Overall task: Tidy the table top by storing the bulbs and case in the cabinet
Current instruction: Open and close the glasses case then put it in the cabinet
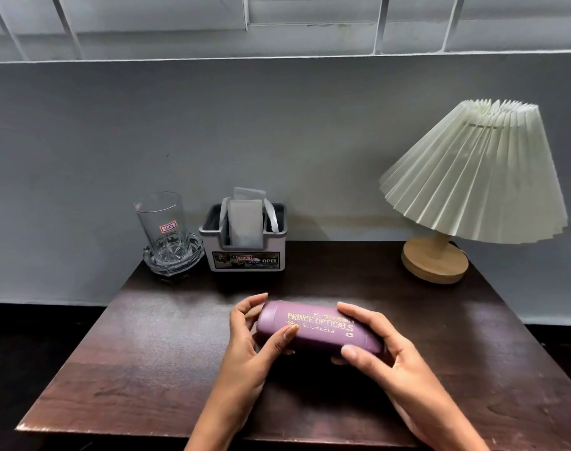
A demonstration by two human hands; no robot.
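Observation:
A purple spectacle case (323,333) with gold lettering is held just above the middle of the dark wooden table (141,369). My left hand (251,333) grips its left end, thumb on the front face and fingers curled over the back. My right hand (372,343) grips its right end the same way. The case is shut and lies lengthwise, tilted slightly down to the right. No bulbs and no cabinet show in this view.
At the back left stands a clear glass (164,226) in a glass dish (173,258). Beside it is a grey holder (245,245) with sachets. A pleated-shade lamp (473,177) on a wooden base (435,260) stands back right. A grey wall runs behind the table.

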